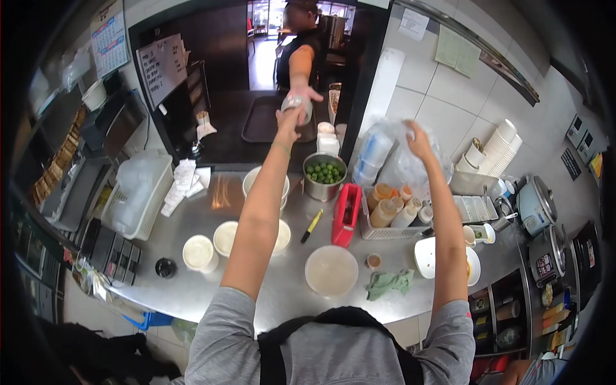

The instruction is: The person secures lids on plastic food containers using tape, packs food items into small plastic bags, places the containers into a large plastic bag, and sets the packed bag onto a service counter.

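Observation:
My left hand (290,122) reaches far forward through the pass-through window and holds a clear plastic container (297,108). A co-worker's hand (305,92) touches the same container from the far side. Off to the right, my right hand (418,139) is raised with its fingers apart, beside a clear plastic bag (405,160) and a stack of clear cups (373,154). A dark tray (256,120) lies on the window ledge below the container. Nearer me stands a metal pot of green limes (325,174).
On the steel counter (295,301) are lidded white tubs (200,253), a round container (331,271), a red dispenser (346,215), a yellow marker (312,224), a green cloth (390,284) and a basket of sauce bottles (388,232). A co-worker (300,54) stands beyond the window.

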A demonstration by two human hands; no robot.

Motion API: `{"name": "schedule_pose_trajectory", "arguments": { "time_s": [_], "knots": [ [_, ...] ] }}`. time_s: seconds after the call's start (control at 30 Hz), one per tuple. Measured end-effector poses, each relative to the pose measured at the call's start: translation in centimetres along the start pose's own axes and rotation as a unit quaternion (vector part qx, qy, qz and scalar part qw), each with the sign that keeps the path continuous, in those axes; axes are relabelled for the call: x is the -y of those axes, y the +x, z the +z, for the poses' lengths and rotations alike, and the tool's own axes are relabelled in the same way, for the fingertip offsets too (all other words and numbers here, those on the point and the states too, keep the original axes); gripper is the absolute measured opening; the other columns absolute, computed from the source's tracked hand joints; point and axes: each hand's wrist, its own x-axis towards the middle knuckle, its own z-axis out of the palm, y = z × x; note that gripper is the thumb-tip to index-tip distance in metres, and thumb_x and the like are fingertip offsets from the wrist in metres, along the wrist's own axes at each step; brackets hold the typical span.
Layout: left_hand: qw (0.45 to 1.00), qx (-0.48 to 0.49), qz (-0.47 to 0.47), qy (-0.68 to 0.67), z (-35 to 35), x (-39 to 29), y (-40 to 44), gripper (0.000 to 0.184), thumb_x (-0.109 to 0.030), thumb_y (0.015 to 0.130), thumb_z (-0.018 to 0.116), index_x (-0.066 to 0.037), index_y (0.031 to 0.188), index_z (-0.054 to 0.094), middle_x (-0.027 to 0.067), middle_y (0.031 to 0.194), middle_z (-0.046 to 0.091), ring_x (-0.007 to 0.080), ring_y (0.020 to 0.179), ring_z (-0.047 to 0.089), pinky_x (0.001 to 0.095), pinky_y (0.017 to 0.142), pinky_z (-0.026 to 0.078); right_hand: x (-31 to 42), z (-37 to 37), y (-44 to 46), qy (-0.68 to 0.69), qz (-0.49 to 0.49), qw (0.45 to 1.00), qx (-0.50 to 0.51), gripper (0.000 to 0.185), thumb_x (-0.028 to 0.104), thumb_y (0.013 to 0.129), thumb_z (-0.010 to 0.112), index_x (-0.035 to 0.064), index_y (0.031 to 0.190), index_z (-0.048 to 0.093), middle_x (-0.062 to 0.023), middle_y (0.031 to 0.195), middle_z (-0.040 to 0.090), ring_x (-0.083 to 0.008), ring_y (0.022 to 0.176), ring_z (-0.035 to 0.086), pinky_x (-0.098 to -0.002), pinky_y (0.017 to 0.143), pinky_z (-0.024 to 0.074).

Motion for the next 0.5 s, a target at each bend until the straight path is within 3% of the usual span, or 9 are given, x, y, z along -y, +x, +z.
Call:
{"name": "schedule_pose_trajectory", "arguments": {
  "time_s": [0.03,0.1,0.13,0.2,0.23,0.3,0.37,0.43,0.5],
  "knots": [
    [0.996,-0.074,0.022,0.035,0.8,-0.1,-0.7,0.109,-0.038,0.056,0.082,-0.017,0.139,0.015,0.0166,0.138,0.024,0.0356,0.123,0.033,0.0629,0.086,0.035,-1.5,1.4,-0.4,0.014,0.009,0.999,0.034,0.045,0.001,0.074,0.057,0.0031,0.118,0.049,-0.0190,0.115,0.054,-0.0314,0.109,0.052,-0.0368,0.092,0.0421],
    [0.997,-0.024,0.063,0.028,0.3,0.2,-1.2,0.098,-0.034,0.055,0.083,-0.015,0.134,0.028,0.0153,0.129,0.038,0.0323,0.114,0.043,0.0534,0.083,0.041,-1.2,2.7,-1.2,0.072,0.061,0.991,0.094,0.049,0.005,0.075,0.059,0.0031,0.122,0.046,-0.0192,0.117,0.052,-0.0332,0.107,0.052,-0.0380,0.094,0.0406],
    [0.997,-0.022,0.063,0.029,0.0,1.0,-0.7,0.098,-0.034,0.055,0.083,-0.015,0.134,0.028,0.0153,0.129,0.038,0.0323,0.114,0.043,0.0534,0.083,0.041,-0.9,3.0,-1.4,0.071,0.063,0.991,0.091,0.049,0.005,0.075,0.059,0.0031,0.122,0.046,-0.0192,0.117,0.052,-0.0332,0.107,0.052,-0.0380,0.094,0.0406],
    [0.982,-0.025,0.173,0.073,-0.8,2.9,1.2,0.083,-0.029,0.057,0.082,-0.013,0.126,0.038,0.0136,0.118,0.047,0.0273,0.103,0.050,0.0397,0.079,0.046,-0.3,3.8,-1.6,0.083,0.115,0.981,0.131,0.052,0.013,0.076,0.063,0.0040,0.124,0.044,-0.0202,0.121,0.047,-0.0360,0.108,0.049,-0.0390,0.093,0.0405],
    [0.982,-0.021,0.172,0.076,-1.0,3.5,1.4,0.083,-0.029,0.057,0.082,-0.013,0.126,0.038,0.0136,0.118,0.047,0.0273,0.103,0.050,0.0397,0.079,0.046,0.6,4.0,-1.6,0.083,0.120,0.981,0.129,0.052,0.013,0.076,0.063,0.0040,0.124,0.044,-0.0202,0.121,0.047,-0.0360,0.108,0.049,-0.0390,0.093,0.0405],
    [0.973,-0.036,0.225,-0.017,-1.4,4.4,1.5,0.071,-0.024,0.060,0.080,-0.012,0.119,0.043,0.0128,0.113,0.048,0.0233,0.096,0.052,0.0305,0.075,0.047,3.3,3.4,-1.3,-0.082,0.080,0.993,-0.031,0.062,0.025,0.071,0.070,0.0057,0.124,0.043,-0.0185,0.124,0.042,-0.0348,0.108,0.049,-0.0431,0.087,0.0423],
    [0.970,-0.037,0.225,-0.088,-2.0,4.3,0.6,0.061,-0.019,0.065,0.077,-0.012,0.114,0.041,0.0091,0.104,0.048,0.0184,0.089,0.052,0.0293,0.066,0.048,5.5,2.2,-0.8,-0.101,0.086,0.989,-0.058,0.061,0.029,0.073,0.069,0.0075,0.124,0.044,-0.0186,0.125,0.040,-0.0347,0.107,0.048,-0.0429,0.088,0.0407],
    [0.963,-0.011,0.232,-0.135,-3.0,3.3,-1.6,0.056,-0.016,0.069,0.074,-0.013,0.113,0.039,0.0095,0.106,0.047,0.0177,0.090,0.053,0.0294,0.065,0.050,7.0,1.3,-0.8,-0.117,0.091,0.985,-0.083,0.060,0.032,0.074,0.067,0.0093,0.124,0.044,-0.0187,0.125,0.039,-0.0346,0.106,0.047,-0.0426,0.089,0.0392],
    [0.964,-0.004,0.214,-0.160,-4.0,2.3,-4.0,0.050,-0.012,0.075,0.070,-0.014,0.113,0.038,0.0092,0.109,0.046,0.0183,0.093,0.053,0.0322,0.070,0.052,7.9,1.1,-0.7,-0.144,0.005,0.982,-0.119,0.056,0.031,0.075,0.067,0.0100,0.123,0.046,-0.0181,0.124,0.040,-0.0329,0.104,0.046,-0.0437,0.088,0.0381]
  ]
}}
